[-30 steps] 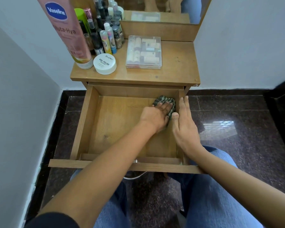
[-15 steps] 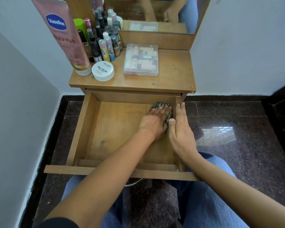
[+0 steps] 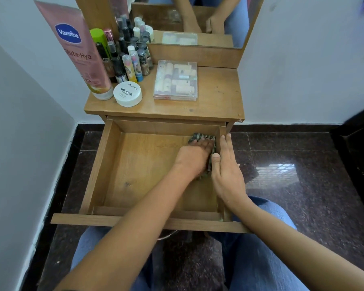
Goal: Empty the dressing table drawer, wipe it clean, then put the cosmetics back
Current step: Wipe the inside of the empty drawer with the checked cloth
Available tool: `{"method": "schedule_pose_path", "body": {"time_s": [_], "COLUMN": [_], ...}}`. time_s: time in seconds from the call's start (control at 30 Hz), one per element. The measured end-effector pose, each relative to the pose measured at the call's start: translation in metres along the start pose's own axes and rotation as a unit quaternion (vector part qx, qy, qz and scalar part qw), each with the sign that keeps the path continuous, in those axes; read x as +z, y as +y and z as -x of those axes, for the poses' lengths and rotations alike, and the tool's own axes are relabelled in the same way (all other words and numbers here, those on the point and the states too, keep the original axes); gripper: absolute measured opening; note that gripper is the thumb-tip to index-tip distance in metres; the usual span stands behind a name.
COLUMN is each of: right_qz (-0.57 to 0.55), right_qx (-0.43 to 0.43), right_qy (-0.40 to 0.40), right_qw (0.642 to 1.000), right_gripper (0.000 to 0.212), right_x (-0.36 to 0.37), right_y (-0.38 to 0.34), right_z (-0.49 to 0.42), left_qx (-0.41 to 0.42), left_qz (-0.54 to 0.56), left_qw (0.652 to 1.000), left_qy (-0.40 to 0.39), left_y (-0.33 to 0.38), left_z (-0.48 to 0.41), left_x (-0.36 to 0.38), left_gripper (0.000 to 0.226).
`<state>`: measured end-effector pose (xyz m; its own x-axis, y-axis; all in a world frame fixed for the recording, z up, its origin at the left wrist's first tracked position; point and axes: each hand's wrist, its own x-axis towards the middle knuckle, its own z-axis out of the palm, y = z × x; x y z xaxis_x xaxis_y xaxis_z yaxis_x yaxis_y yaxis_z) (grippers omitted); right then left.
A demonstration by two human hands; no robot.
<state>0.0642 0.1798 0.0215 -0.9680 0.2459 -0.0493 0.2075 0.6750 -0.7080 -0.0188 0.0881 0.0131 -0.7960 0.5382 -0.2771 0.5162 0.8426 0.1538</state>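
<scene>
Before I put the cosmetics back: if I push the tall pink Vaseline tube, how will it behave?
The Vaseline tube stands tall on its narrow end, so it probably tips easily. It could knock the bottles beside it. Its body looks soft, perhaps squeezable.

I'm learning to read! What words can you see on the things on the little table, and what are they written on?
"Vaseline": pink tube
"luta-Hya": same tube, first letter unclear
"ZUDIO": lid of the white tub
"NAIL POLISH": same lid
Too small or blurred: the lid's finer print, the labels on the bottles, and the items in the clear box.
</scene>
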Motion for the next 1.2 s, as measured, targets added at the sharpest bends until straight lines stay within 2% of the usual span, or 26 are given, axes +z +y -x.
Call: {"method": "schedule_pose_path", "body": {"time_s": [0.13,0.43,0.57,0.83,1.03,1.2], "right_qz": [-0.003,0.004,0.002,0.006,-0.01,-0.013], "right_qx": [0.001,0.001,0.0,-0.01,-0.001,0.003], "right_qy": [-0.002,-0.004,-0.005,-0.005,0.002,0.003], "right_qw": [1.0,1.0,1.0,1.0,1.0,1.0], "right_gripper": [0.052,0.053,0.053,0.053,0.052,0.052], "right_x": [0.0,0.002,0.001,-0.001,0.003,0.003], "right_y": [-0.002,0.0,0.0,0.002,0.002,0.002], "right_z": [0.001,0.001,0.001,0.002,0.0,0.0], "left_qx": [0.065,-0.018,-0.024,-0.022,-0.014,-0.003], "left_qz": [-0.038,-0.073,-0.099,-0.148,-0.123,-0.139], "left_qw": [0.997,0.997,0.994,0.989,0.992,0.99], "left_qy": [0.009,0.02,0.029,-0.001,0.013,0.034], "left_y": [-0.02,0.009,0.012,0.014,0.009,0.013], "left_z": [-0.004,-0.012,-0.015,-0.009,-0.001,-0.015], "left_x": [0.009,-0.004,-0.011,-0.025,-0.006,-0.001], "left_gripper": [0.057,0.063,0.05,0.032,0.059,0.058]}}
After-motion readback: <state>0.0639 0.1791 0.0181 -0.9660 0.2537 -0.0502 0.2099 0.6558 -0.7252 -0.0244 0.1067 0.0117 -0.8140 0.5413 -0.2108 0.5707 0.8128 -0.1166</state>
